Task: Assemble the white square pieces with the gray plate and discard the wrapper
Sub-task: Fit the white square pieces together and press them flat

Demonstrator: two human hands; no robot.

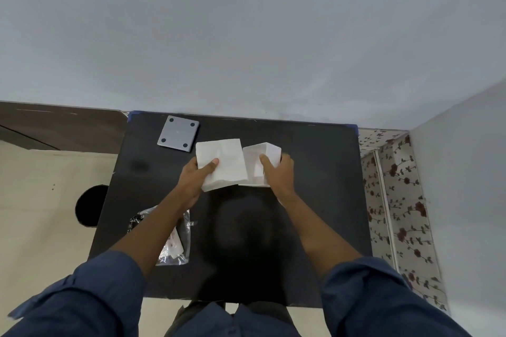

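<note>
Two white square pieces sit at the middle of the black table (315, 200). My left hand (198, 175) grips the left white piece (227, 161) at its near left corner, thumb on top. My right hand (278, 172) holds the right white piece (258, 157), which is tilted and looks hollow, its edge touching the left one. The gray plate (178, 134), square with a dark hole near each corner, lies flat at the table's far left, apart from both hands. A clear crinkled plastic wrapper (175, 238) lies near the left edge, partly hidden under my left forearm.
A wall stands right behind the table's far edge. A round dark object (90, 205) sits on the pale floor left of the table. A floral-patterned surface (397, 200) runs along the right side.
</note>
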